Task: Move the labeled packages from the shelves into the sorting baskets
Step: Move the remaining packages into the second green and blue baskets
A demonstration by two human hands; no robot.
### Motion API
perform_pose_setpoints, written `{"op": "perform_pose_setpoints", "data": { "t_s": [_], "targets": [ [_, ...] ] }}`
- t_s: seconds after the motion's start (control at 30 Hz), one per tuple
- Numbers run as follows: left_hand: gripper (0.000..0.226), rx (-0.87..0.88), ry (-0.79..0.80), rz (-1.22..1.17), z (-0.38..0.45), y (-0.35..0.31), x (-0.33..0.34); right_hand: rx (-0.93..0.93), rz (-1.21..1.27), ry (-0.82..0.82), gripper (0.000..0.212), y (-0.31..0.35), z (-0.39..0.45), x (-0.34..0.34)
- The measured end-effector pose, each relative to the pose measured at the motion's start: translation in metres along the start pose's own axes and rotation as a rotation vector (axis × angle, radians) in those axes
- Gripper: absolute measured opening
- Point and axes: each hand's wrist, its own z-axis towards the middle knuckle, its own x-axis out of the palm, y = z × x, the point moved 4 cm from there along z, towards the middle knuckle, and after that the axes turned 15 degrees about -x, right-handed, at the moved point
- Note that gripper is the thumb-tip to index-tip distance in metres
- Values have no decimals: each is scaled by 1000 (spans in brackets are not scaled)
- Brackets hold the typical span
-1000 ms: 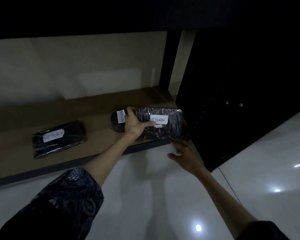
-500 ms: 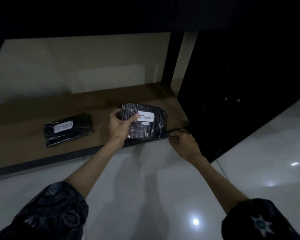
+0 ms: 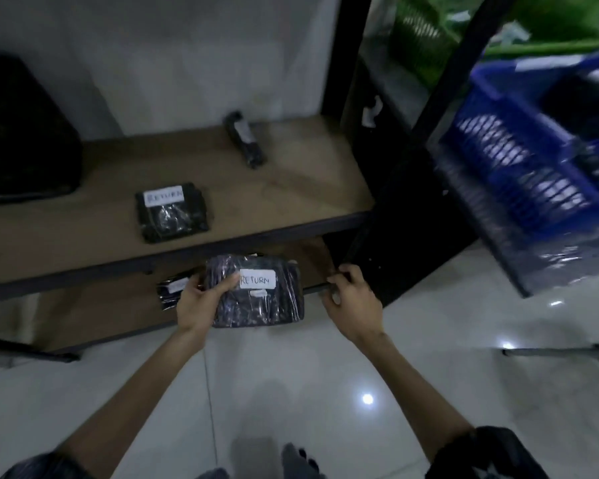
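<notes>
My left hand (image 3: pixel 201 302) grips a dark plastic-wrapped package (image 3: pixel 267 305) with a white RETURN label, held just in front of the bottom shelf (image 3: pixel 94 316). A second small package (image 3: pixel 172 292) sticks out behind my left hand; whether the hand holds it too I cannot tell. My right hand (image 3: pixel 351 300) closes on the front edge of the bottom shelf near its right post. On the upper wooden shelf (image 3: pixel 291 198) lie another RETURN package (image 3: pixel 172 212) and a slim dark package (image 3: pixel 244 140). A blue basket (image 3: pixel 519 167) stands at the right, a green basket (image 3: pixel 426 25) beyond it.
A large black bag (image 3: pixel 21 133) sits on the upper shelf at far left. Black shelf posts (image 3: pixel 343 57) rise right of the shelves. Glossy white floor tiles (image 3: pixel 291 392) lie below me, with a metal bar (image 3: pixel 561 350) at lower right.
My view has risen and swung right, bringing the upper shelf and baskets into sight. The held package has come forward off the bottom shelf; my right hand stays at the shelf edge.
</notes>
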Motion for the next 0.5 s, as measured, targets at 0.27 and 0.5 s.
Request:
{"op": "perform_pose_setpoints", "data": {
  "t_s": [0.27, 0.5],
  "targets": [
    [64, 64, 143, 46, -182, -116, 11, 8, 40, -85, 28, 44, -35, -207],
    [63, 106, 246, -112, -282, -154, 74, 59, 134, -236, 25, 1, -71, -324]
  ]
}}
